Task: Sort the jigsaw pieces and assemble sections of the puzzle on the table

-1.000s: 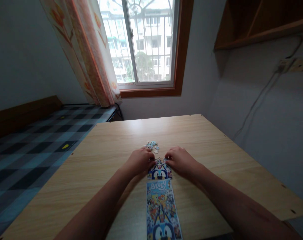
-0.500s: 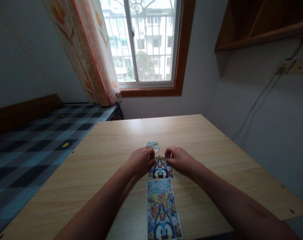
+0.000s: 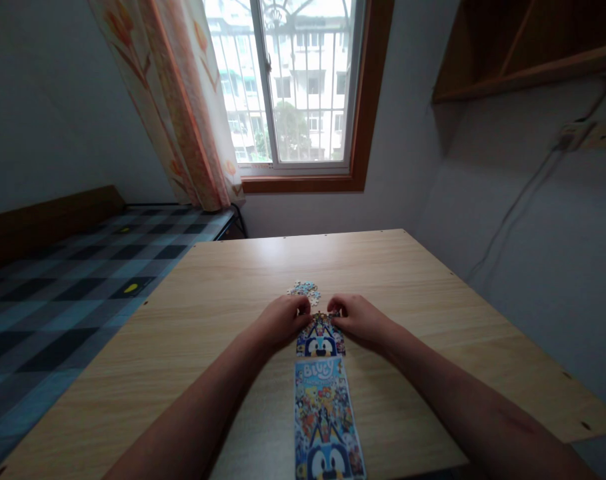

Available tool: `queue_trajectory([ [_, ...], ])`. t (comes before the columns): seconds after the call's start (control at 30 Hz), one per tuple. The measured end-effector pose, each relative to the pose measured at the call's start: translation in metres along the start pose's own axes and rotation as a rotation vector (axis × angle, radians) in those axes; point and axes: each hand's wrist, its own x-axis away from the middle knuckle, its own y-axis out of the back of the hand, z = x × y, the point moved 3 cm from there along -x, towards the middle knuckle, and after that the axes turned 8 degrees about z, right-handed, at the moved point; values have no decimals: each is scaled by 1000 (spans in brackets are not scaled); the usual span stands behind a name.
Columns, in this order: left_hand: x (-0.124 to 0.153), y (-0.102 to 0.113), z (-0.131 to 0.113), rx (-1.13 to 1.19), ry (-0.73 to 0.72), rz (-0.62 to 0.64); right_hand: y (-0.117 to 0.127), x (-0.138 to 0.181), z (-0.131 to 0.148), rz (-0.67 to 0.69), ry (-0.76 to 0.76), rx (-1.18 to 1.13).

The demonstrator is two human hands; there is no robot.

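A partly assembled jigsaw puzzle (image 3: 321, 343) lies flat on the table, showing a blue cartoon dog's face. My left hand (image 3: 289, 319) is closed at its upper left edge, thumb and fingers pinched on it. At the upper right edge, my right hand (image 3: 355, 319) has its fingers curled in a pinch too. The fingers cover both upper corners, so any single piece between them is hidden. Just beyond my left fingertips sits a small heap of loose puzzle pieces (image 3: 305, 291). Below the puzzle, nearer to me, lies a "Bluey" picture sheet (image 3: 325, 413) with the same dog.
The light wooden table (image 3: 407, 280) reaches toward the wall under the window (image 3: 307, 100). A bed with a checked cover (image 3: 83, 287) stands along the left. On the right wall are a wooden shelf (image 3: 523, 73) and a hanging cable (image 3: 513, 200).
My right hand has shifted very slightly left along the puzzle's top edge. My left hand stays nearly in place; the puzzle, sheet and loose pieces look the same.
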Motion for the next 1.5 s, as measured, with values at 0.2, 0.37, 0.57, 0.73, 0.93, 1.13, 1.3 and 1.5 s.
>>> queue_trajectory([
  [0.2,-1,-2,3,54,6,11,-3,-2,0,13,38,38],
  [0.37,-4,-4,7,94,11,25,-5,-4,3,13,78,150],
  [0.57,-4,-4,6,79,25,23,-8,-6,4,15,81,206],
  [0.73,-5,-4,8,86,17,12,-7,-6,5,3,68,193],
  [0.93,-6,-4,9,107,17,36,-7,-7,4,-7,77,186],
  [1.13,-6,-4,9,101,79,46,-8,-7,4,-17,83,188],
  [1.3,-6,-3,10,107,86,40,-9,-8,3,-34,113,178],
  [1.5,-7,-3,14,158,51,59,-10,-9,0,-34,142,185],
])
